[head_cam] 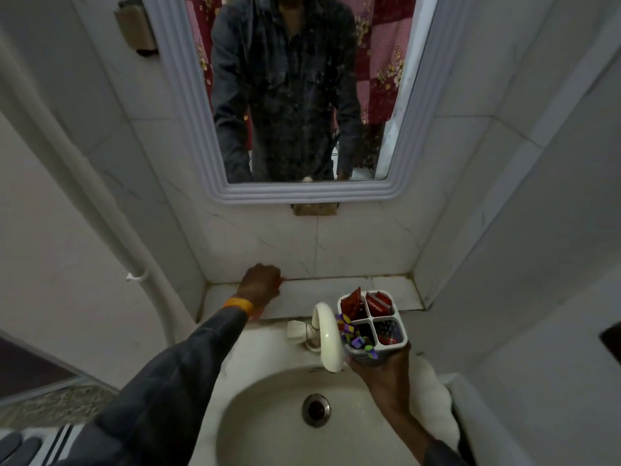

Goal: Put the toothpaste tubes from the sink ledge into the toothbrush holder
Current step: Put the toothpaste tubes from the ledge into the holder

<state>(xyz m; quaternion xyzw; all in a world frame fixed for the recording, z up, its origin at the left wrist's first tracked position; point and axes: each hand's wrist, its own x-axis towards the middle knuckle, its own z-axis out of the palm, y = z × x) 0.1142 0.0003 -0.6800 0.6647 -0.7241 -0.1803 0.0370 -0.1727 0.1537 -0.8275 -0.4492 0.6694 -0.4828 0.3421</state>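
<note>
Right hand [381, 368] at near right, over the right rim of the sink [268, 428], fingers wrapped under and around the base of the toothbrush holder [372, 326], which it holds raised beside the tap. Holder: white, four compartments, tilted slightly toward the camera. Far-left compartment holds a red toothpaste tube [351, 305], standing; far-right compartment holds a second red tube [379, 304], lettering partly legible. Near-right compartment shows something red low inside, not identifiable. Near-left compartment dark; purple and green shapes [353, 334] along the holder's near-left edge, not identifiable.

White curved tap [325, 334] just left of the holder, spout arching over the basin. Drain [316, 410] in basin centre.

Farther: left hand [262, 282] on the tiled ledge [319, 294] at its left end, against the back wall, fingers curled closed. A trace of red shows at the fingertips; whether it grips anything cannot be told. Orange band [239, 305] at the wrist, dark sleeve.

Farthest: framed mirror [302, 193] on the tiled wall.
</note>
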